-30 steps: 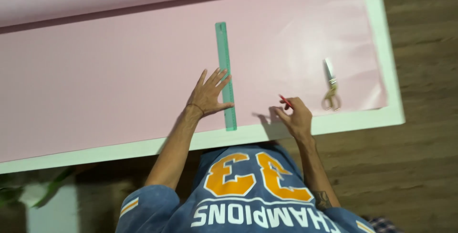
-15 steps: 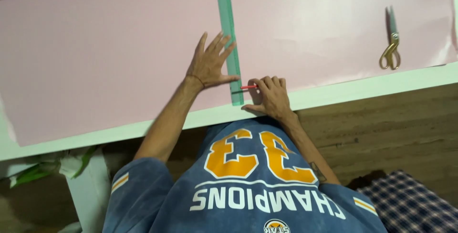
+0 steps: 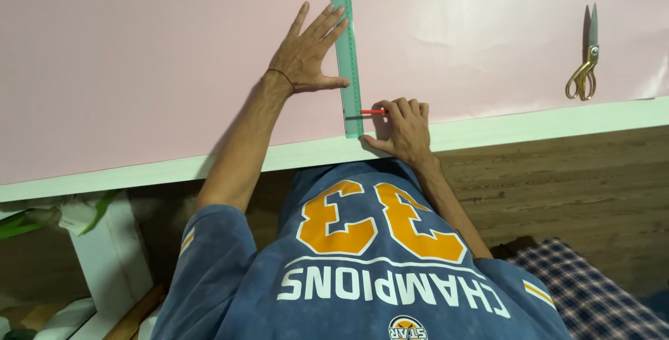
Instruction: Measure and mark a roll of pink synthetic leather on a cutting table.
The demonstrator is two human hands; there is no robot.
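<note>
Here the left hand (image 3: 306, 58) lies spread flat on the green ruler (image 3: 346, 47) — right hand (image 3: 403, 127) pinching a red pencil (image 3: 373, 111) beside it

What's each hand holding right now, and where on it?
Right hand grips a red pen by its rear end, tip against the green ruler. Left hand holds nothing; it presses flat on the ruler's left edge and the pink sheet.

Scissors (image 3: 584, 68) lie at two o'clock near the white table edge (image 3: 543, 122); plaid cloth (image 3: 592, 291) at five; wood floor (image 3: 557, 180) between.
</note>
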